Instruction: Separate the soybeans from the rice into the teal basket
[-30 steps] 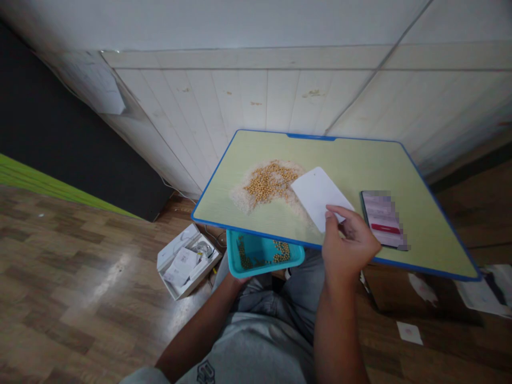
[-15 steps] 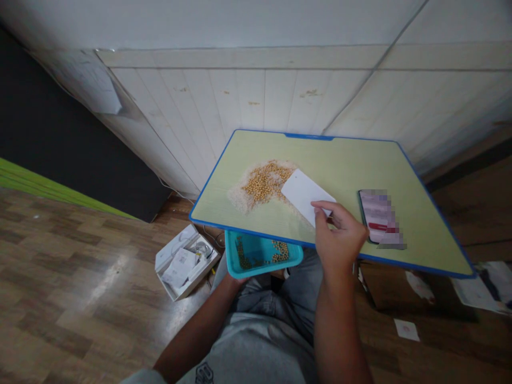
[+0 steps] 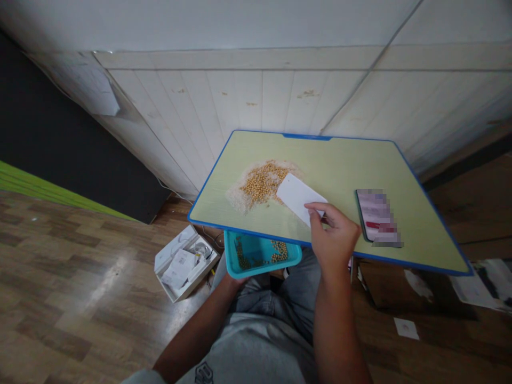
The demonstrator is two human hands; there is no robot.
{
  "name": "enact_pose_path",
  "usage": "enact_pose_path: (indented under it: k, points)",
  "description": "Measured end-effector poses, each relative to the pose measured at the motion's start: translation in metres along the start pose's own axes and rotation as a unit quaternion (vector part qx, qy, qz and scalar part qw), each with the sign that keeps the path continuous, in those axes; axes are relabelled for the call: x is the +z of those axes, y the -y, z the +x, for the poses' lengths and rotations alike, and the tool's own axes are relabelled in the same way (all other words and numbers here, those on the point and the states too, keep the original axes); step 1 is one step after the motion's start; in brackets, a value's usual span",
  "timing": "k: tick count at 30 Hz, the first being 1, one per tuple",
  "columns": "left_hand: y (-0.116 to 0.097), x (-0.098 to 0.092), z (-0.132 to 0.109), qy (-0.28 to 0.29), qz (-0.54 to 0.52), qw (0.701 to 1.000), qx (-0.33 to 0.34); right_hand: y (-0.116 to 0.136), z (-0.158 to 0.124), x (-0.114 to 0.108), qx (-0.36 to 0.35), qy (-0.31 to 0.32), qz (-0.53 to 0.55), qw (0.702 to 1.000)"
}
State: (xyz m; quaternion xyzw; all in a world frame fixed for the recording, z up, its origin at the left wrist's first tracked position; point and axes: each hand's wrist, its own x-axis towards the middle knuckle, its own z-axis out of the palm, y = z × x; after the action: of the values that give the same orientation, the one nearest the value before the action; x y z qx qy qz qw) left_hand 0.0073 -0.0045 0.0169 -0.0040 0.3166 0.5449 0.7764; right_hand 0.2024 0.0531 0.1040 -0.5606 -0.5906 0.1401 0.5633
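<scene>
Teal plastic tray (image 3: 260, 256), at the 6 o'clock edge of the green table (image 3: 340, 160), just under the rim: holds two clusters of yellow beans. Left hand (image 3: 231, 278) beneath the tray, mostly hidden; its grip cannot be told. White box (image 3: 184, 261), open, on the floor at the tray's 9 o'clock: papers and small parts inside. White card (image 3: 296, 194), plain with rounded corners, on the table; its far end touches the pile of beans and rice (image 3: 262, 181) at its 10 o'clock. Right hand (image 3: 334, 242) pinches the card's near end, thumb on top. Phone (image 3: 376, 216) lies at that hand's 2 o'clock.

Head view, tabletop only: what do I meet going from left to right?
In order: heap of rice and yellow beans, white card, right hand pinching that card, phone.
</scene>
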Motion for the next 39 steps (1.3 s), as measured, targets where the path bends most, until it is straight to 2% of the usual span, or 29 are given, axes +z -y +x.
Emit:
enact_pose_path:
  k: [3, 7, 10, 17, 20, 25, 27, 39]
  points:
    - [0.0, -0.001, 0.002, -0.015, -0.009, 1.0, 0.004, -0.001, 0.0, 0.0, -0.007, 0.003, 0.006, 1.0]
    - [0.002, -0.007, 0.006, 0.006, -0.006, 1.0, 0.002, -0.002, -0.002, -0.001, -0.008, 0.018, 0.01, 1.0]
    - [0.003, -0.009, 0.008, -0.004, 0.0, 1.0, 0.013, -0.003, -0.003, 0.0, -0.009, 0.018, 0.011, 1.0]
    - [0.0, 0.008, -0.001, -0.055, -0.009, 0.998, 0.008, -0.005, -0.007, 0.001, -0.022, 0.029, 0.033, 0.999]
    - [-0.002, 0.013, -0.003, -0.053, -0.025, 0.998, 0.008, -0.006, -0.009, 0.001, -0.024, 0.03, 0.033, 0.999]
    - [-0.003, 0.015, -0.002, -0.072, -0.025, 0.997, -0.02, -0.006, -0.01, 0.002, -0.031, 0.024, 0.041, 0.998]
    - [-0.002, 0.017, -0.002, -0.061, -0.023, 0.998, -0.017, -0.007, -0.01, 0.003, -0.031, 0.021, 0.042, 0.998]
    - [-0.002, 0.018, -0.002, -0.079, -0.034, 0.996, 0.022, -0.013, -0.015, 0.005, -0.03, 0.025, 0.068, 0.997]
